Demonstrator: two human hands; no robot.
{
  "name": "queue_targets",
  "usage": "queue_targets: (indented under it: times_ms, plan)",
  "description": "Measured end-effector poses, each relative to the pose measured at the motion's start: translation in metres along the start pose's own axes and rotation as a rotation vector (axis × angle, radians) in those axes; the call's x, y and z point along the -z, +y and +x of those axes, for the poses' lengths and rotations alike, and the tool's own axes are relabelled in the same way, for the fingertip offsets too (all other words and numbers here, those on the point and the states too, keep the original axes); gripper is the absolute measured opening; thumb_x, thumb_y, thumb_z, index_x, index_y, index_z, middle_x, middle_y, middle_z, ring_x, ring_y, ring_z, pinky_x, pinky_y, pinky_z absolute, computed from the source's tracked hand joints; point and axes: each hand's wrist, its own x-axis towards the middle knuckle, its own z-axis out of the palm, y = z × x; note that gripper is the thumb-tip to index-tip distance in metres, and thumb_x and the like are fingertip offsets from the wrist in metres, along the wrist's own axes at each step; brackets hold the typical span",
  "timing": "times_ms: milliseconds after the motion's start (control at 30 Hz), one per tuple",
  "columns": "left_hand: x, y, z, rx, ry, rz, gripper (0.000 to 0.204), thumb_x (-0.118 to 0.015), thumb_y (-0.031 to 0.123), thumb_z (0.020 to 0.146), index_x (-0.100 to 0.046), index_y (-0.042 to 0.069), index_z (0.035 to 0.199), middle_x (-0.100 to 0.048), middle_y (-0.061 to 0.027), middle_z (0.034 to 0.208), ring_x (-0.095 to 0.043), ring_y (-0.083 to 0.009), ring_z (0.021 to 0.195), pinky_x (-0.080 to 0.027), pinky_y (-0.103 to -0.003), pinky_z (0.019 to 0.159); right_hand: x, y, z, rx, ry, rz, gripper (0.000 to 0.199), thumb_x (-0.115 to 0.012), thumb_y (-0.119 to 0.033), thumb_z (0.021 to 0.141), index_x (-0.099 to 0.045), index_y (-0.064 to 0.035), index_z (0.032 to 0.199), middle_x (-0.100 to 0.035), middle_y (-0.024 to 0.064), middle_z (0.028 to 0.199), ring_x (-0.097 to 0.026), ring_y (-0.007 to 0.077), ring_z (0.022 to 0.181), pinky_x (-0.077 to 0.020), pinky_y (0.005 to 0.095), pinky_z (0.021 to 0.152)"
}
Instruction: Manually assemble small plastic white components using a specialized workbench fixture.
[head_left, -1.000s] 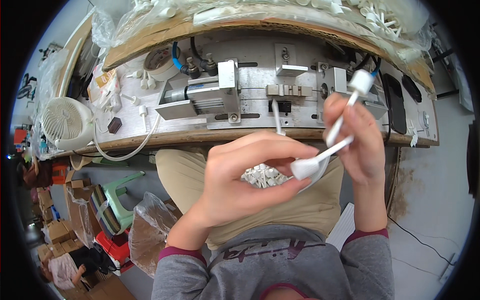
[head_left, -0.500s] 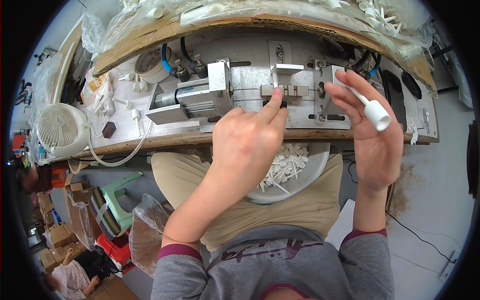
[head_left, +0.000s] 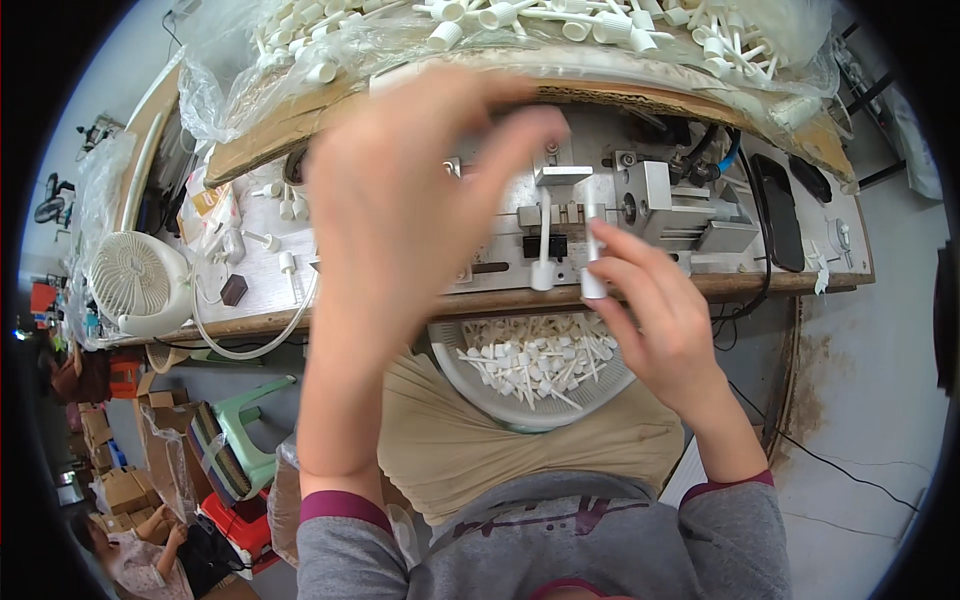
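My right hand (head_left: 655, 325) pinches a white cap with a long stem (head_left: 593, 284) at the near edge of the metal fixture (head_left: 590, 190), its stem pointing away from me. Just left of it, a second white capped stem (head_left: 542, 275) lies across the fixture's small metal block, cap toward me. My left hand (head_left: 415, 190) is raised over the left side of the fixture, blurred, thumb and forefinger stretched apart with nothing visible between them. It hides much of the left-hand cylinder. Below the bench edge, a white basket (head_left: 450, 375) on my lap holds many white capped stems.
A cardboard-edged shelf (head_left: 700, 95) with a heap of white capped stems (head_left: 600, 25) spans the far side. At left stand a small white fan (head_left: 135, 285) and a looped hose (head_left: 250, 350). A black phone (head_left: 778, 215) lies at right. Behind-left, another person (head_left: 150, 560) sits by boxes.
My left hand has lifted off the fixture and swung up and left. My right hand has come left to the fixture with its capped stem, now lowered beside the other one.
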Motion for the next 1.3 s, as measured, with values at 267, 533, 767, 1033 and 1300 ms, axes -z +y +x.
queue_targets:
  times_ms: [267,533,767,1033,1300]
  plan:
    - [-0.02,-0.063,0.064,0.235,0.022,0.236,0.035,-0.076,0.023,0.085,-0.071,-0.005,0.107,-0.072,-0.023,0.095,-0.072,-0.032,0.083,-0.057,-0.037,0.075,-0.025,0.002,0.01,0.09,-0.107,-0.121,0.023,-0.065,-0.002,0.076,-0.062,0.0024,0.098,-0.064,0.0208,0.131,-0.059,0.0157,0.047,-0.0482,0.0283,0.046]
    - [-0.012,-0.035,0.052,0.422,0.04,-0.132,0.031,-0.083,0.014,0.078,-0.072,-0.001,0.103,-0.069,-0.0144,0.095,-0.067,-0.0169,0.082,-0.053,-0.032,0.07,-0.027,-0.001,0.005,0.147,-0.075,-0.239,0.018,-0.065,-0.006,0.074,-0.065,0.0007,0.09,-0.069,0.0213,0.122,-0.054,0.0109,0.046,-0.0446,0.0239,0.047]
    - [-0.005,-0.014,0.009,0.121,0.132,-0.269,0.028,-0.082,0.002,0.076,-0.075,0.003,0.103,-0.065,-0.0043,0.11,-0.067,-0.0104,0.083,-0.056,-0.024,0.069,-0.017,-0.017,0.035,0.187,-0.251,-0.399,0.017,-0.066,-0.008,0.069,-0.061,0.0013,0.083,-0.068,0.0303,0.116,-0.061,0.0132,0.047,-0.0465,0.0241,0.048]
    - [0.004,0.014,-0.036,0.087,0.046,-0.282,0.037,-0.081,-0.006,0.071,-0.075,0.002,0.107,-0.061,-0.0127,0.126,-0.069,-0.0144,0.086,-0.062,-0.025,0.071,-0.016,-0.011,0.039,0.195,-0.298,-0.325,0.017,-0.065,-0.005,0.067,-0.06,0.0033,0.082,-0.065,0.0339,0.117,-0.067,0.0222,0.051,-0.052,0.0297,0.047]
    - [-0.003,0.033,-0.095,0.136,-0.155,-0.108,0.033,-0.08,0.005,0.075,-0.074,0.005,0.108,-0.069,-0.0112,0.126,-0.07,-0.019,0.076,-0.057,-0.027,0.067,0.027,0.028,0.108,0.143,0.316,-0.31,0.026,-0.077,-0.01,0.083,-0.073,-0.0085,0.109,-0.072,0.0027,0.094,-0.057,0.0081,0.063,-0.0426,0.0236,0.055]
